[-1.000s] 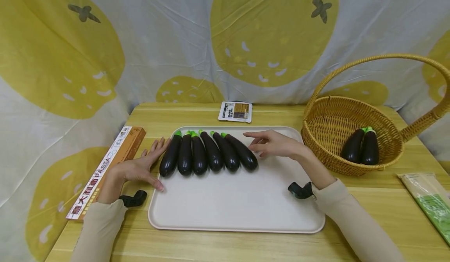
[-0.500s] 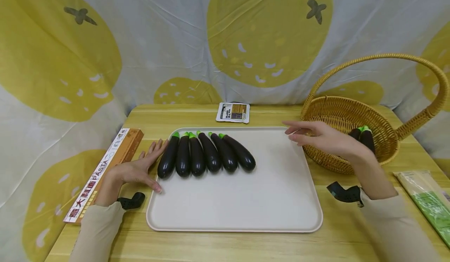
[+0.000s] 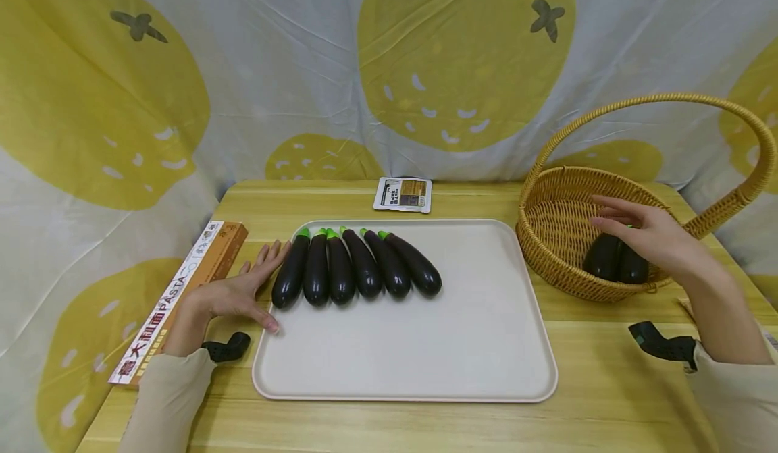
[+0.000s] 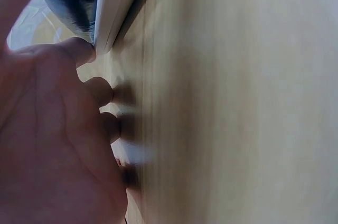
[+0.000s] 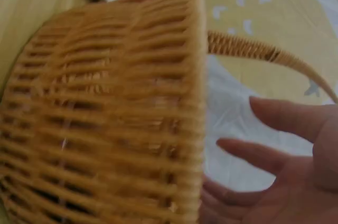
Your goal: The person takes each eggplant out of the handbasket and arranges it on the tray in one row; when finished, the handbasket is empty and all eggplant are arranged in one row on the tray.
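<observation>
Several dark eggplants [image 3: 365,267] with green stem ends lie side by side on the left half of a white tray [image 3: 474,345]. My left hand [image 3: 240,294] rests with spread fingers at the tray's left edge, beside the outermost eggplant. In the left wrist view its fingertips [image 4: 103,91] are down at the wooden surface. My right hand [image 3: 653,233] is over the wicker basket [image 3: 550,237], fingers loosely extended and holding nothing. Two more eggplants [image 3: 608,260] lie in the basket, partly hidden by that hand. In the right wrist view the hand [image 5: 285,166] shows beyond the basket's rim.
A long pasta box [image 3: 182,298] lies left of the tray. Behind the tray is a small flat packet [image 3: 403,194]. The basket's tall handle [image 3: 668,98] arches over its opening. A printed curtain [image 3: 292,68] hangs behind the table [image 3: 340,429].
My right hand has moved right, from beside the eggplants on the tray, past the tray's edge, to over the basket. The left hand has stayed in place.
</observation>
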### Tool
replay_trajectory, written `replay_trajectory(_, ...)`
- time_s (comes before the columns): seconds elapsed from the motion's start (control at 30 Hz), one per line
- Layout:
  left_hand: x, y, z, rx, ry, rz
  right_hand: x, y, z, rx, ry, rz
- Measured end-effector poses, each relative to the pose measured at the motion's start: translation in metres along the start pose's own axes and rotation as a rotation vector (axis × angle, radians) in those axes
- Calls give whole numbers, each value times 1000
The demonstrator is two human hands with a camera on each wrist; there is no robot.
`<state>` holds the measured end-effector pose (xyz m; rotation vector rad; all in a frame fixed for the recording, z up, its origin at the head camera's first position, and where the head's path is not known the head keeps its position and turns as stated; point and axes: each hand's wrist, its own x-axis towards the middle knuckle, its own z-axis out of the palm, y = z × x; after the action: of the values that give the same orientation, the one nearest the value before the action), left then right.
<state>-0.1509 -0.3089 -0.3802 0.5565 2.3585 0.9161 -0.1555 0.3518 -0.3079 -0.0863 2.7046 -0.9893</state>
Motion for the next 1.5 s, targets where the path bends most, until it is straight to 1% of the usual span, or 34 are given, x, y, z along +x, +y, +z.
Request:
replay_trajectory(0.1,0,0,0,-1,-1,2,-1,11,-4,11,-24,62)
replay_trajectory(0.2,0,0,0,-5,-2,3,0,22,-7,-47,-30,122)
replay_trajectory(0.33,0,1,0,-7,-1,1,5,35,-7,-116,-68,168)
replay_trajectory(0.4,0,1,0,-6,-1,1,7,39,-6,-122,-82,179)
replay_trajectory(0.53,0,2,0,-4,-1,-2,9,42,-3,-100,-74,179)
replay_trajectory(0.97,0,0,0,-13,1,3,16,42,6,-4,-46,120)
replay_trajectory(1.07,0,1,1,-14,5,8,16,43,7,-3,-19,96)
replay_trajectory(1.2,0,1,1,-15,6,14,15,45,6,-4,8,83)
replay_trajectory(1.33,-1,1,1,-17,5,12,12,47,4,-9,9,83)
replay_trajectory(1.5,0,1,1,-10,4,8,10,48,3,-51,16,89)
